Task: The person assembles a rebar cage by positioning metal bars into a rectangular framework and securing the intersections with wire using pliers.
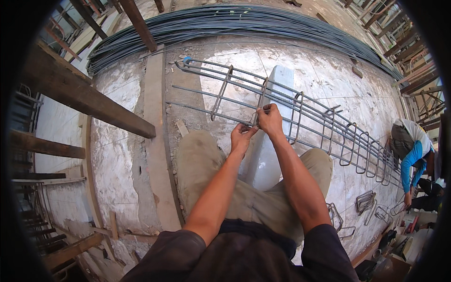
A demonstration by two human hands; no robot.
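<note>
Tying a stirrup (260, 101) onto the rebar cage (300, 113): left hand (240, 137) and right hand (269, 118) both pinch at the joint. Likely next: twisting tight, needing firm grip.

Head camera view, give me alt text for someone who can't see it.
Seen from above, a seated person's left hand and right hand pinch at a joint on a long rebar cage lying across a pale concrete block on a rough floor. A bundle of steel rods curves behind it; loose stirrups and a crouching co-worker are at right.
</note>
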